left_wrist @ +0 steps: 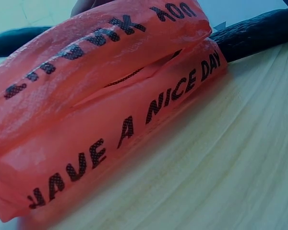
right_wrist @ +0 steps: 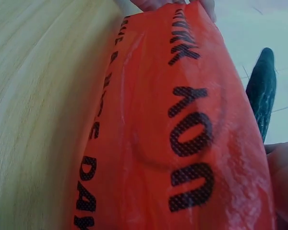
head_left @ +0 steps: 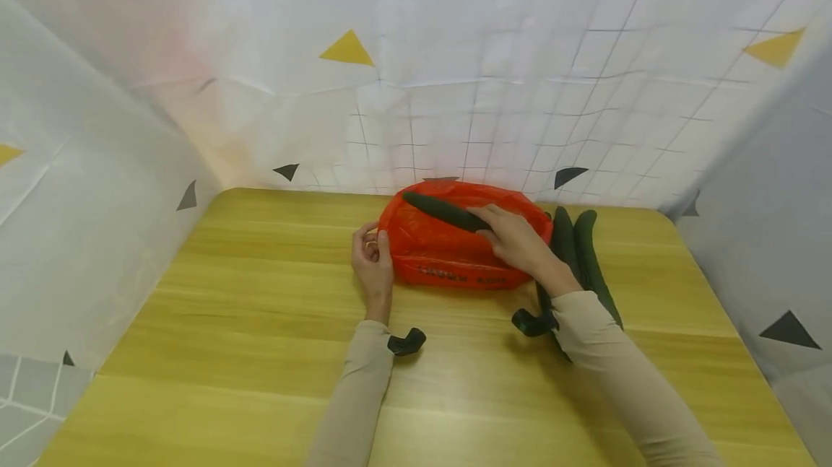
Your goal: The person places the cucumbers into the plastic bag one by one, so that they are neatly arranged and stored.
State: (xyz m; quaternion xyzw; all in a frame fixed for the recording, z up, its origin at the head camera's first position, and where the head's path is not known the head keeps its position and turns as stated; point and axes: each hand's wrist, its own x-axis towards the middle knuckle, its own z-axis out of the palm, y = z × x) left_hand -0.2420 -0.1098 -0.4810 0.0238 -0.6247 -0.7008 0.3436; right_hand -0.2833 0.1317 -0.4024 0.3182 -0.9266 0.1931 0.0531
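Near the middle of the head view, one long, dark green cucumber (head_left: 438,208) slants across the wide oval mouth of a thin, glossy red plastic bag (head_left: 455,265). Its long axis runs from upper left to lower right, roughly along the mouth's longer span. The right hand (head_left: 516,236) is the nearer one, pinching the lower right end between thumb and fingers; the left hand (head_left: 373,261) grips the bag's left rim, below and left of the cucumber's free tip. Whether that cucumber touches the plastic I cannot tell. More slim, gently curved dark green cucumbers (head_left: 588,254) lie right of the bag on a smooth yellow wood-grain table (head_left: 260,294), partly behind the right arm.

From the left wrist, the bag crosses the frame diagonally, its crinkled film printed in black with "HAVE A NICE DAY". A cucumber end shows at upper left, and a rougher-skinned length rests on the table at upper right. The left hand's hold cannot be read here.

From the right wrist, the bag's creased wall fills the centre; fingers hold its rim at the top, while the bumpy-skinned cucumber points upward at the right, above the right hand in the lower right corner.
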